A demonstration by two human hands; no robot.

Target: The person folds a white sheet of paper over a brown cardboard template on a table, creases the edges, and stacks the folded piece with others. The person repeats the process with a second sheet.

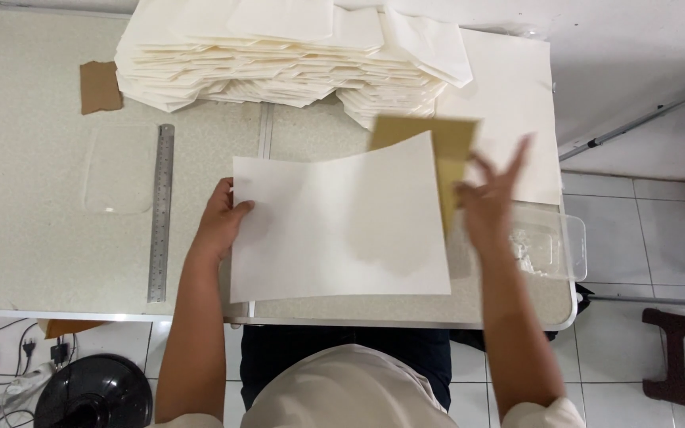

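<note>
Bright even light, motion-blurred right hand (487, 208)

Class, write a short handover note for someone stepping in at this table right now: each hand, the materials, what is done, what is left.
Left hand: grips the left edge of the white sheet.
Right hand: fingers spread, at the brown card behind the sheet's right edge; blurred, grip unclear.
Done: a stack of folded white paper sits at the far edge.
Left: this sheet is still flat and unfolded.
Metal ruler lies to the left.

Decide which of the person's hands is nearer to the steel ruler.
Left. The left hand grips the white sheet's left edge, just right of the ruler. The right hand is beyond the sheet's far side, at the brown card.
</note>
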